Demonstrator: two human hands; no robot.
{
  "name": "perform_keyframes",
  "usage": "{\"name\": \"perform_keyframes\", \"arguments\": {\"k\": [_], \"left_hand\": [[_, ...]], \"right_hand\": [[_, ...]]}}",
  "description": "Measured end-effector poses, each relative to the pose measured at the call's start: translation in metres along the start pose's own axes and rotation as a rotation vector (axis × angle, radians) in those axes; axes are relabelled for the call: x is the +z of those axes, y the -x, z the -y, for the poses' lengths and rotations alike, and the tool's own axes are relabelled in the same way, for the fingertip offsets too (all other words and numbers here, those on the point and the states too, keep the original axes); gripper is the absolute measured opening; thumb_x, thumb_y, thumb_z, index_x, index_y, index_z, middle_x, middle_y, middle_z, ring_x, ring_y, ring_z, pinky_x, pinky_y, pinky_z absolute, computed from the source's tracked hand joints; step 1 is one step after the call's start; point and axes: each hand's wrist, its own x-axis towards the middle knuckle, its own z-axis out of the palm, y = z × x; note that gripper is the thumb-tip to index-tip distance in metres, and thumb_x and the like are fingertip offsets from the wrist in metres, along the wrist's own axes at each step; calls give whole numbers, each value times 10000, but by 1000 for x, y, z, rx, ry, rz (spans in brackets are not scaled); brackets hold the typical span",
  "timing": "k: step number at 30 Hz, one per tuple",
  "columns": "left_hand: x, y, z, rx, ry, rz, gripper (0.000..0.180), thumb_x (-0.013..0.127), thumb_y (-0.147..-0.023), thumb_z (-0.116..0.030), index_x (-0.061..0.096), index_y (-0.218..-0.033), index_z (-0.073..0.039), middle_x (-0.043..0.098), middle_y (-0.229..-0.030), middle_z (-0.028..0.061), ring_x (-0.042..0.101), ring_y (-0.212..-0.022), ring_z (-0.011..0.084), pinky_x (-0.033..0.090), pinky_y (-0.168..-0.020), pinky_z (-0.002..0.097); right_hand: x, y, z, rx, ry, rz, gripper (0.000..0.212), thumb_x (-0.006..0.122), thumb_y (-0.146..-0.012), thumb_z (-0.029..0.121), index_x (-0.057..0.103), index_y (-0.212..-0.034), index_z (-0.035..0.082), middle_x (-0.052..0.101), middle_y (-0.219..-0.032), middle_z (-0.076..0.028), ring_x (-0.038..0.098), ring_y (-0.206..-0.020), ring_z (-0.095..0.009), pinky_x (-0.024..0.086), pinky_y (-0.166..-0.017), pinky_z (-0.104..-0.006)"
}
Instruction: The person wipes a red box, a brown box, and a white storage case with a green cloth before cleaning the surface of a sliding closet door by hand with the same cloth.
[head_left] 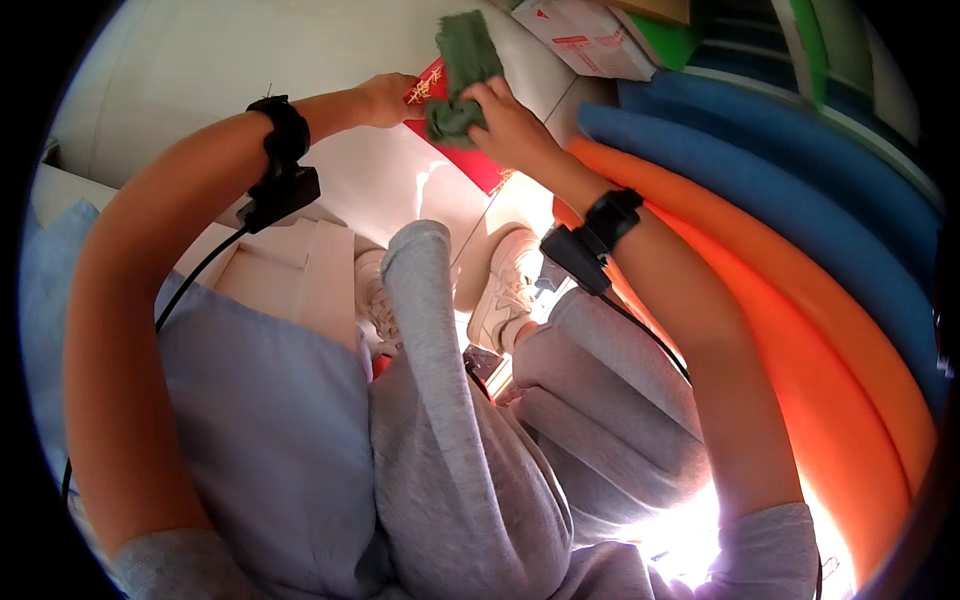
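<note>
My left hand (388,100) grips the near left edge of a flat red piece with gold markings (482,168), its fingers partly hidden. Whether the piece is card, paper or a thin box, I cannot tell. A crumpled dark green cloth (468,55) is bunched in my right hand (505,118), pinched between thumb and fingers. The cloth lies over the upper part of the red piece, and its loose end sticks out away from me. Both hands are held beyond my knees, above the pale tiled floor (300,60).
Orange padding (820,400) and blue padding (760,150) curve along my right. A white cardboard box (590,38) stands at the far right. To my left are a pale wooden frame (310,265) and light blue fabric (260,400). Cables run from both wrist straps.
</note>
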Motion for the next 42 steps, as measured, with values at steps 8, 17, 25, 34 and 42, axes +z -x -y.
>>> {"name": "perform_keyframes", "arguments": {"k": [8, 17, 25, 34, 42], "left_hand": [[-5, -8, -3, 6, 109, 32, 416, 618, -763, -272, 515, -1109, -66, 613, -885, 128, 566, -735, 186, 452, -678, 313], [1, -14, 5, 28, 61, 3, 335, 581, -777, -322, 563, -1046, -122, 607, -820, 131, 582, -754, 231, 469, -607, 326], [-7, -5, -6, -93, 226, 164, 455, 580, -793, -329, 478, -1178, -109, 522, -1092, 88, 532, -949, 232, 518, -710, 346], [-6, -12, 6, -114, 253, 121, 421, 559, -783, -178, 468, -1186, -98, 559, -985, 98, 570, -864, 233, 533, -697, 362], [-10, 2, -6, -133, 231, 188, 500, 515, -825, -281, 357, -1285, -165, 516, -1058, 121, 550, -879, 218, 524, -694, 318]], "right_hand": [[-17, 58, -18, 331, 204, 228, 329, 592, -691, 97, 450, -986, 62, 449, -984, -156, 492, -923, -336, 419, -749, -394], [10, -10, 11, -51, -5, -20, 324, 627, -691, 139, 477, -964, 50, 472, -966, -143, 491, -921, -338, 406, -767, -395], [-26, 67, -38, 303, 751, 462, 317, 639, -671, 217, 557, -951, 95, 549, -922, -88, 511, -898, -278, 344, -790, -393], [-23, -34, 20, -73, 158, -176, 360, 619, -696, 319, 557, -980, 107, 573, -953, -86, 471, -946, -281, 322, -866, -386], [19, 4, -1, -250, 232, -38, 393, 607, -720, 246, 478, -1075, 135, 456, -1099, -76, 349, -1047, -286, 288, -879, -433]]}}
